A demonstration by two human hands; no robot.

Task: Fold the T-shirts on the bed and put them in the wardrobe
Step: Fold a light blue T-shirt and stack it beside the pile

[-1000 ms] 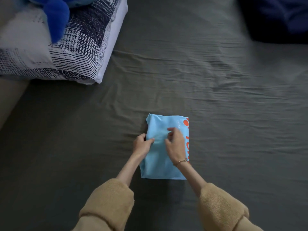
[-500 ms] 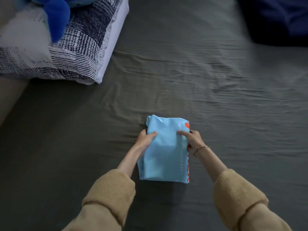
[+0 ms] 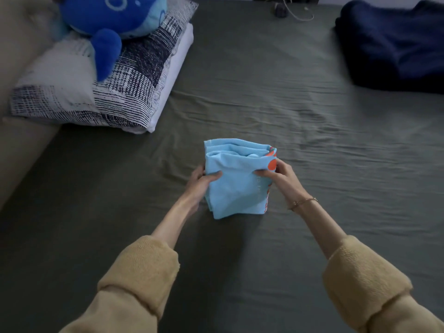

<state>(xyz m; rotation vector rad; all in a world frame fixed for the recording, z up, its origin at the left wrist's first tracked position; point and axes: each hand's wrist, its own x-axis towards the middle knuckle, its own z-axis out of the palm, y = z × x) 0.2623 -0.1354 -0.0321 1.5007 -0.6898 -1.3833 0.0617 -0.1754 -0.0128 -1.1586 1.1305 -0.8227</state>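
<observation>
A light blue T-shirt (image 3: 236, 188) with orange print along its right edge is folded into a small thick packet and held just above the grey-green bed sheet (image 3: 300, 145). My left hand (image 3: 200, 180) grips its left side, thumb on top and fingers underneath. My right hand (image 3: 278, 177) grips the right side the same way, with a thin bracelet on that wrist. The far end of the packet is tipped up, so its folded layers show.
A black-and-white patterned pillow (image 3: 108, 92) lies at the back left with a blue plush toy (image 3: 113, 22) on top. A dark navy bundle of cloth (image 3: 394, 42) sits at the back right. A beige padded headboard (image 3: 16, 116) runs along the left edge.
The packet lay flat under my pressing hands. Both hands then took its sides and lifted it off the sheet, and my view rose to show more of the bed.
</observation>
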